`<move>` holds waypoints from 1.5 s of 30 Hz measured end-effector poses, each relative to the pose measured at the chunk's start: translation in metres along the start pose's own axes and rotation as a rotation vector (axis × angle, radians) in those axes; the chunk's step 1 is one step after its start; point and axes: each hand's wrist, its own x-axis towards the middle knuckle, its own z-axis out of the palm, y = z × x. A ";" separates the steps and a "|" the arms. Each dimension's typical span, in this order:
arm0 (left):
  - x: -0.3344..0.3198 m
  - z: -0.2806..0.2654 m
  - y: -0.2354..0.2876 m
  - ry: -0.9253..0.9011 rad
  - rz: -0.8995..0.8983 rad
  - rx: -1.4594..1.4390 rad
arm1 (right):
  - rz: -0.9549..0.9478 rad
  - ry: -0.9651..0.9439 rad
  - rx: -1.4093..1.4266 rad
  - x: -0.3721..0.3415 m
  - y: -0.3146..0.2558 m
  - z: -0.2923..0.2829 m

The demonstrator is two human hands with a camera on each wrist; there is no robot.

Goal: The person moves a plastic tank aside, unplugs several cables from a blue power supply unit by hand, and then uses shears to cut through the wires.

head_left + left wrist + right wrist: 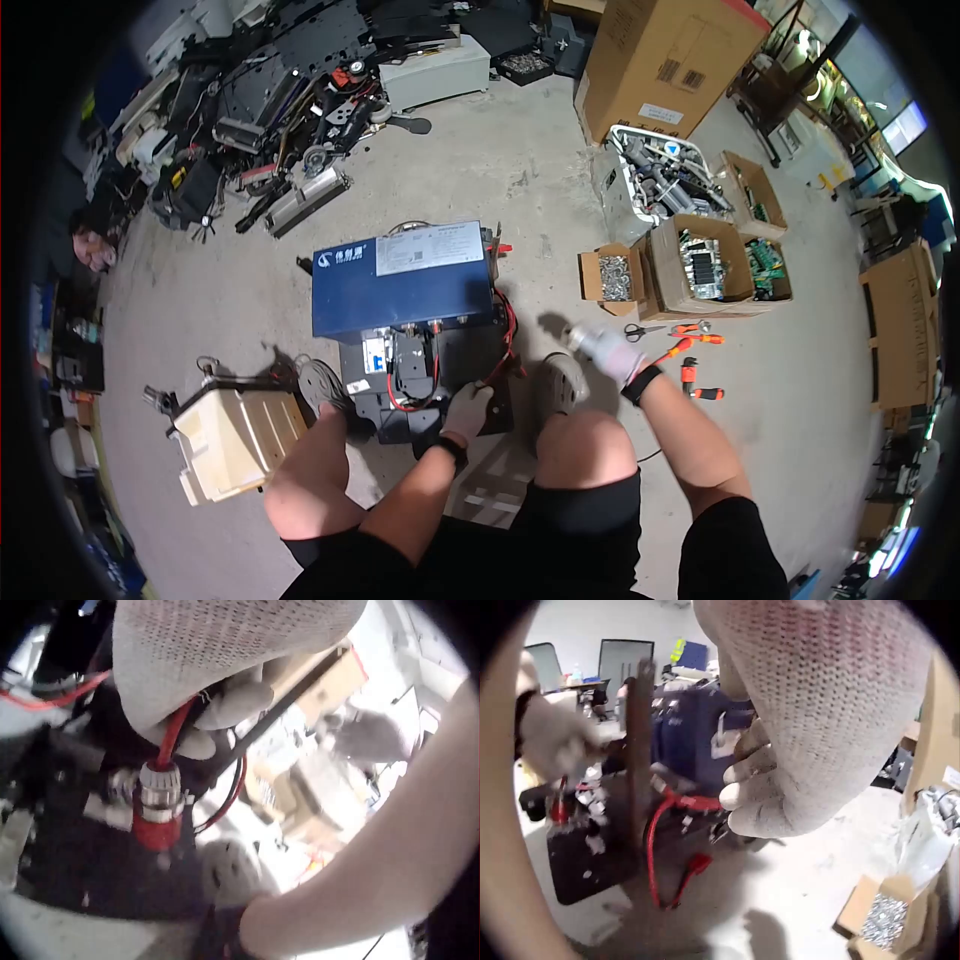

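Red cable (175, 729) held in the left hand (468, 410).
The cable is gripped by curled fingers at lower centre of the head view, just above a red-and-silver connector (159, 799); the blue box (345, 295) is positioned at the centre of the frame. The right hand (612, 355), right of centre, is seen blurred with curled fingers; whether anything is held there cannot be told. For sound handling, the cable should be steadied close to the connector and in line with it; pulling and sharp bends should be avoided. The grey floor (450, 170) is used as the work surface: hand tools (688, 370) are laid at right, cardboard boxes (640, 60) are grouped at upper right, and scrap parts (300, 120) are heaped at upper left.
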 end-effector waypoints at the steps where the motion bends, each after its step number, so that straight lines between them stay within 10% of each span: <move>1: 0.007 -0.017 0.016 -0.085 -0.142 -0.032 | -0.272 -0.051 -0.259 0.012 0.040 0.023; 3: 0.019 -0.032 0.077 -0.072 -0.358 -0.570 | 0.066 -0.137 0.068 0.021 0.019 0.059; 8: 0.048 -0.009 0.169 -0.245 0.117 0.254 | 0.325 -0.319 0.815 0.075 0.029 0.090; 13: 0.072 -0.010 0.187 -0.394 0.072 0.476 | 0.503 -0.442 0.882 0.105 0.054 0.089; 19: 0.077 -0.011 0.156 -0.478 0.138 0.556 | 0.320 -0.880 0.187 0.126 0.055 0.056; 21: 0.077 -0.004 0.156 -0.481 0.101 0.468 | 0.215 -0.734 0.267 0.112 0.061 0.069; 25: 0.069 0.002 0.180 -0.247 0.145 0.101 | 0.412 -0.654 0.883 0.082 0.040 0.049; 31: 0.044 0.012 0.167 -0.190 0.591 0.393 | 0.344 -0.433 1.954 0.052 0.013 0.035; 35: 0.036 0.035 0.154 -0.130 0.583 0.509 | 0.168 -0.205 1.537 0.065 0.045 0.036; 41: 0.031 0.034 0.131 -0.131 0.409 0.271 | 0.402 -0.311 1.155 0.082 0.124 0.022; 43: 0.035 0.032 0.126 -0.141 0.528 0.320 | 0.111 -0.095 -0.029 0.086 0.147 0.032; 45: 0.033 0.038 0.122 -0.107 0.494 0.213 | -0.090 -0.014 -0.465 0.081 0.160 0.043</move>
